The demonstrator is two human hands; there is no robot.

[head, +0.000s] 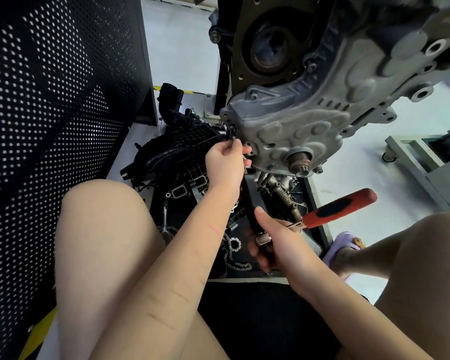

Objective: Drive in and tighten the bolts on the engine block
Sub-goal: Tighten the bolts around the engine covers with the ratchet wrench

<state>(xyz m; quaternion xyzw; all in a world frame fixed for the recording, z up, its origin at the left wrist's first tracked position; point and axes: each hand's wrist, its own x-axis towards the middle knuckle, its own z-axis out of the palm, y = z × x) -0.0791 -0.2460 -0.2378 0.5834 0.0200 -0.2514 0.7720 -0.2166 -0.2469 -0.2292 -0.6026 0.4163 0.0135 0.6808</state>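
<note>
Bolt (231, 133) sits at the lower-left corner of the block (296, 126), pinched by the left hand (225, 167), apparently being started by hand; other cover holes look empty, so much seems left; right hand (276, 245) below the block grips a ratchet (338, 207), unused yet; parts tray (320, 229) under the block on pale floor (182, 48); perforated panel (50, 100) left of it.

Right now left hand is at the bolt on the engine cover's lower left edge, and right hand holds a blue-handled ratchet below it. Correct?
Not quite: the ratchet handle is red with a black inset, not blue, as the head view shows. The rest holds: the left hand pinches at the bolt on the engine cover's lower left edge, and the right hand grips the ratchet below it.
</note>
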